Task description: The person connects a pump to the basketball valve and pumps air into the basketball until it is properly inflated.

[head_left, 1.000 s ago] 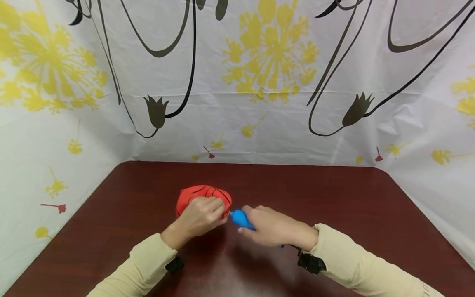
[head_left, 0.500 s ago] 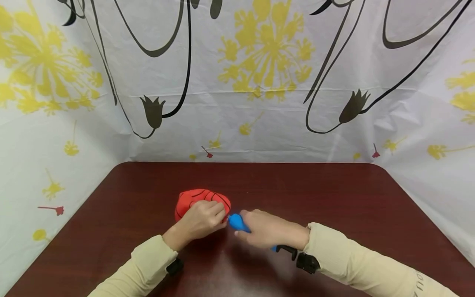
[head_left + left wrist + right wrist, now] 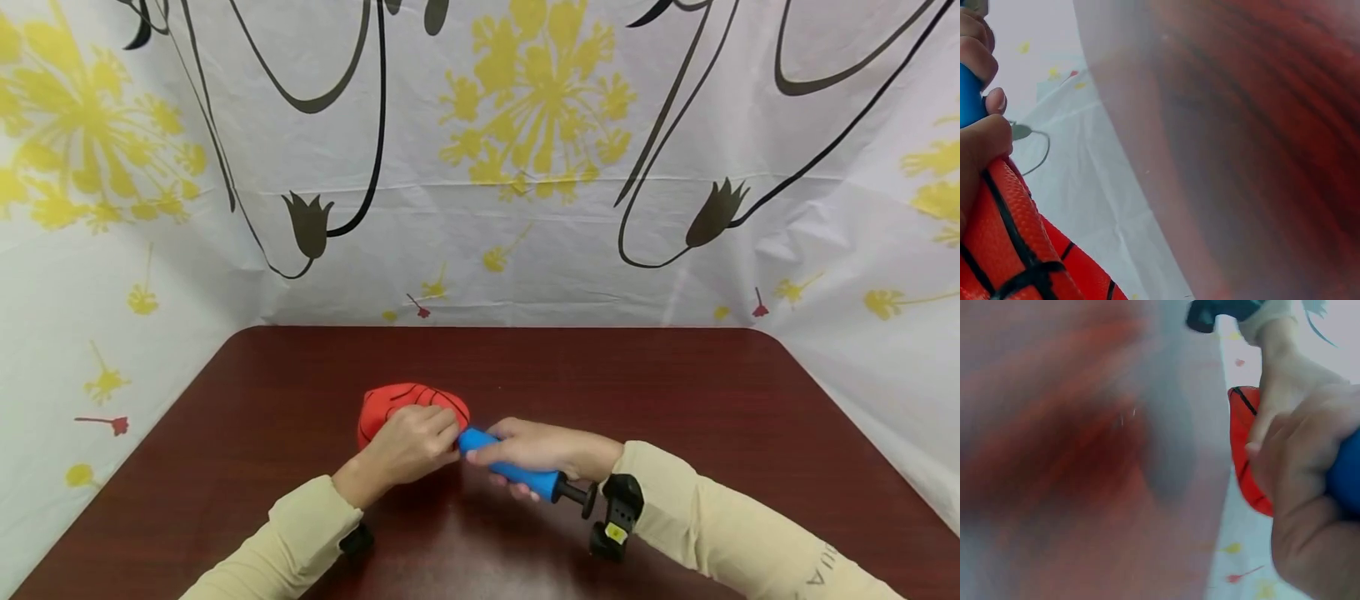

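Observation:
A red ball with black lines (image 3: 408,395), slack and folded like a deflated basketball, is gripped by my left hand (image 3: 415,443) left of the table's middle. My right hand (image 3: 536,447) holds a blue hand pump (image 3: 534,480), its fingers wrapped around the barrel. The pump's tip end meets the left fingers at the ball's right side; the joint is hidden. Toward the right wrist, its short black handle (image 3: 573,493) sticks out. In the left wrist view, creased ball skin (image 3: 1022,244) bulges below the thumb. From the right wrist, the blue barrel (image 3: 1347,475) shows behind curled fingers.
The dark reddish-brown table (image 3: 637,383) has rounded far corners. A white cloth (image 3: 487,283) printed with yellow flowers and dark stems hangs behind it and along both sides. A black camera mount (image 3: 618,517) sits on the right wrist, close to the pump's handle.
My right hand has rolled over, bringing the pump's barrel and black handle into sight from above. The left hand keeps its hold on the ball, almost in the same place.

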### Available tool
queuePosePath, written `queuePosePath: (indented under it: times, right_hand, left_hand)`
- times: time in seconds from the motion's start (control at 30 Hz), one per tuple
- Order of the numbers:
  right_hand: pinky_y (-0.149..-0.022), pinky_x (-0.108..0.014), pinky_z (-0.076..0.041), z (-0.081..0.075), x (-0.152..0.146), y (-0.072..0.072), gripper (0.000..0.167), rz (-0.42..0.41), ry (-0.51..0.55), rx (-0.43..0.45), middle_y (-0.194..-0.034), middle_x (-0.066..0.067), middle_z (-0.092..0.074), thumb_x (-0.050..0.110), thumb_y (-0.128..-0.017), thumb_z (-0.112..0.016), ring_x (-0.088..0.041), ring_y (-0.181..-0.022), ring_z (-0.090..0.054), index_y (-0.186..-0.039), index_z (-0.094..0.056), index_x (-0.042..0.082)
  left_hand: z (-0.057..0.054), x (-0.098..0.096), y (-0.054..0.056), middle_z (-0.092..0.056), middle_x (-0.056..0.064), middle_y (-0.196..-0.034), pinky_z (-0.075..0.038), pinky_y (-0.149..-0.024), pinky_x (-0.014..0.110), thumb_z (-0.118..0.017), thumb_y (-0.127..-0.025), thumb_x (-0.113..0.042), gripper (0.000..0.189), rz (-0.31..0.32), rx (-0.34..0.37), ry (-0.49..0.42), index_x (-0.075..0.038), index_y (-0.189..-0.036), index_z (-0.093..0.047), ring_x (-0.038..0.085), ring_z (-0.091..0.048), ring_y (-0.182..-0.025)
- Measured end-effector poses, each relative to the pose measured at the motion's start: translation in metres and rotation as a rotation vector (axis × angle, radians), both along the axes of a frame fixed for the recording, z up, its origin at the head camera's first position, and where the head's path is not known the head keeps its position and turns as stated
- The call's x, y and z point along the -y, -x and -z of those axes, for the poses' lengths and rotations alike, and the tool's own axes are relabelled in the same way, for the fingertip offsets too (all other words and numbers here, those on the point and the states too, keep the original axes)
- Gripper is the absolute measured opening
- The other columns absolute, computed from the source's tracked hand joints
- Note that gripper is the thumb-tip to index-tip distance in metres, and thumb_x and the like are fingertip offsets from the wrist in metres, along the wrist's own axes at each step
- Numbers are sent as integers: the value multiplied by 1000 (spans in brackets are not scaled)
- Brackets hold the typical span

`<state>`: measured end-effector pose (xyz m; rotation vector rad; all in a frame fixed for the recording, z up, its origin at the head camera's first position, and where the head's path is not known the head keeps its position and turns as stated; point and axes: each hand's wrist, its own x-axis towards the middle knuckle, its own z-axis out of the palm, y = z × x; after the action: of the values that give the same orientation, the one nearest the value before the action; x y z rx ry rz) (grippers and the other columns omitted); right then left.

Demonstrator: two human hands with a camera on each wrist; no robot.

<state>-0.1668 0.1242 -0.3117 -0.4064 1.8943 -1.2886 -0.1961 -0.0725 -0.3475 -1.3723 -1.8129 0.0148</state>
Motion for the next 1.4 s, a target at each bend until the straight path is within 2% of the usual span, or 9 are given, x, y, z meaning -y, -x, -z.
queuePosePath:
  times: [0.13,0.5,0.63,0.8,1.0,1.07,1.17,1.33,1.4]
  right_hand:
    - [-38,-17,-36,5,-4,5,35,8,144,125,-63,-2,-44,33,-88,-50,-6,-40,-40,-101,-47,1]
    - [-41,-20,-39,-12,-25,3,35,-50,218,-38,-69,-4,-44,31,-89,-49,-8,-43,-44,-101,-41,-2]
    - [-42,-21,-41,-19,-24,3,33,-89,208,-86,-68,-6,-45,29,-89,-49,-8,-43,-45,-99,-42,-2]
    - [-41,-22,-41,-24,-21,-1,34,-72,131,-170,-67,-8,-46,30,-89,-49,-10,-42,-44,-100,-43,-1]
    - [-43,-26,-44,-26,-16,-11,41,-68,-159,-567,-69,-4,-51,33,-87,-52,-10,-44,-48,-111,-44,0]
    - [-43,-27,-45,-26,-14,-13,41,-73,-196,-619,-69,-3,-51,33,-87,-52,-10,-43,-49,-110,-44,0]
    - [-40,-25,-42,-24,-15,-13,38,-72,-122,-488,-65,-4,-49,33,-87,-52,-11,-41,-47,-106,-45,1]
    - [-39,-19,-38,-17,-21,-7,36,-88,217,2,-63,-2,-44,30,-90,-48,-6,-39,-42,-106,-45,-2]
    - [-39,-18,-37,-16,-23,-6,35,-114,268,68,-65,-1,-44,29,-91,-46,-5,-40,-42,-106,-44,-3]
  left_hand:
    - [-5,-1,1,-49,1,-63,-41,-45,17,-81,-58,-29,34,-31,-10,-59,-6,-64,-56,9,-44,-49]
    - [-17,-4,5,-58,5,-85,-49,-63,31,-70,-59,-48,51,-318,104,-196,-10,-92,-62,19,-55,-74]
    - [-13,-4,6,-59,7,-88,-51,-62,33,-74,-56,-44,56,-292,196,-287,-10,-97,-58,18,-58,-73]
    - [-14,-2,7,-62,8,-84,-51,-60,35,-79,-55,-41,58,-214,165,-297,-8,-98,-61,19,-60,-67]
    - [-24,0,2,-60,4,-73,-50,-55,27,-80,-58,-33,44,-139,62,-154,-6,-90,-67,14,-58,-59]
    - [-27,-1,0,-62,4,-72,-49,-54,25,-79,-59,-31,40,-134,64,-100,-5,-87,-67,13,-58,-58]
    - [-31,-2,-3,-62,3,-71,-48,-53,23,-79,-60,-32,37,-134,79,-41,-5,-82,-66,12,-58,-57]
    - [-34,-4,-6,-60,2,-68,-45,-49,21,-80,-59,-31,35,-109,36,-27,-6,-78,-65,11,-56,-55]
    - [-34,-5,-6,-59,1,-67,-44,-47,19,-79,-60,-30,32,-94,16,-26,-6,-76,-65,10,-55,-54]
